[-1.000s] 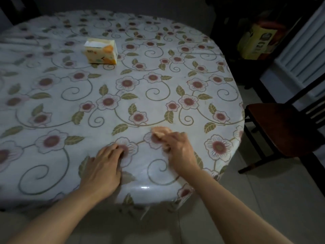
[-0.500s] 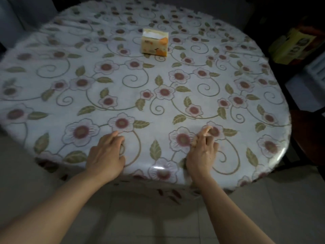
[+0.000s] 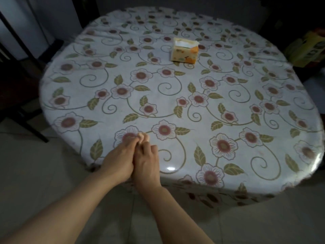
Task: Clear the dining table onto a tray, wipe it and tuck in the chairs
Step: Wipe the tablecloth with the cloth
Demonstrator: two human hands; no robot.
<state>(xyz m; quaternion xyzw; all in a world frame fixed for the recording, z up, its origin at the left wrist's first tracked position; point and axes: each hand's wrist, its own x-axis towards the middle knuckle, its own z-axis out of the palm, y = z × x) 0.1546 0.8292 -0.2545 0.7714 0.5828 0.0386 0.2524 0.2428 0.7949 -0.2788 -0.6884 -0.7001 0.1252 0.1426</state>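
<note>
The round tabletop (image 3: 228,106), covered in a glossy white plastic cloth printed with pink flowers and green leaves, filled most of the frame. Only one loose thing stood on it: a small orange-and-cream tissue pack (image 3: 184,51), its white tissue showing at the top, well up in the upper middle of the frame and far from the person's hands.

Both hands sat at the near edge of the tabletop, lower left of centre, pressed side by side and touching. The left hand (image 3: 117,161) and the right hand (image 3: 146,162) had their fingers drawn together over one printed flower. They seemed to be pinching or gathering something small, perhaps a crumb or a bit of tissue, but I could not tell what, or whether they held anything at all; the fingertips were blurred and pale.

To my eye the clearing was nearly finished and this was the picking-up of bits before or during the wipe. Next would likely come a long reach for the tissue pack, or fetching a cloth.

No tray and no cloth showed. A dark wooden chair (image 3: 15,81) at the left edge was cut off and lost in shadow, and a yellow box (image 3: 307,48) at the upper right was too dim to read.
</note>
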